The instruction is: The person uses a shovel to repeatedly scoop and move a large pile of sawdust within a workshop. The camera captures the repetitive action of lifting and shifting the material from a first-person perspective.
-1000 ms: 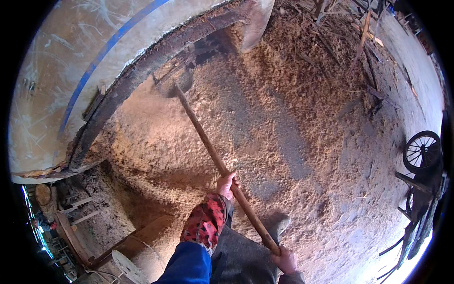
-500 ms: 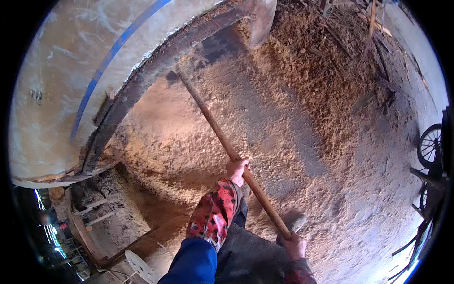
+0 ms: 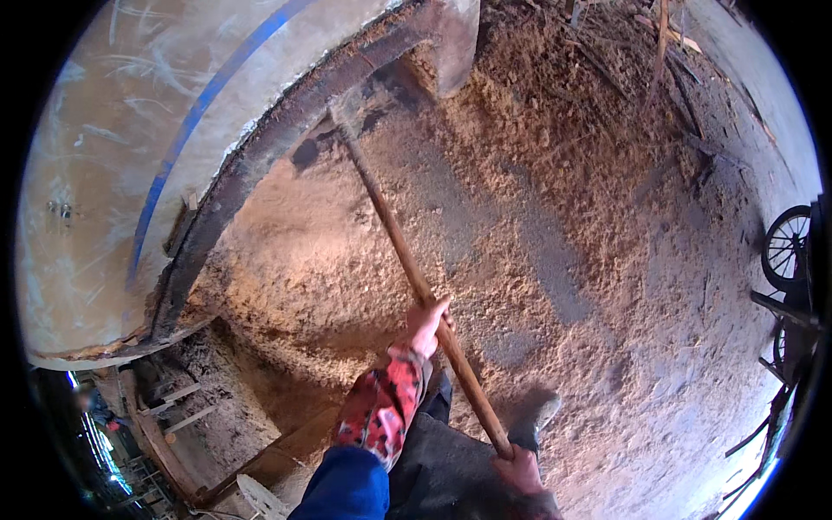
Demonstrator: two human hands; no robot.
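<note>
Fingers (image 3: 438,310) of the left hand (image 3: 427,325) are wrapping tight around the long wooden handle (image 3: 407,260), a little below its middle, with the thumb side facing up the shaft. At about 5 o'clock from it, near the lower edge, the right hand (image 3: 520,468) is clamping the handle's butt end; its fingers are curling under the wood and are mostly hidden, and the wrist is being cut off by the frame. The handle is running from there toward 11 o'clock, and its far end is meeting a dark tool head (image 3: 347,108) lying in shadow against the rusty metal rim (image 3: 260,165); its shape is hard to make out. That rim is edging a large pale curved wall with a blue stripe (image 3: 173,173) filling the 9 to 12 o'clock part. Sawdust (image 3: 555,217) is covering the ground from the centre out to 3 o'clock. A red patterned sleeve (image 3: 381,403) is covering the left forearm. One shoe (image 3: 537,412) is showing just beside the right hand, half sunk in sawdust. At 3 o'clock a spoked wheel (image 3: 787,247) is being cropped by the dark fisheye border. At 7 o'clock wooden slats (image 3: 178,407) are sitting in deep shade, unclear.
</note>
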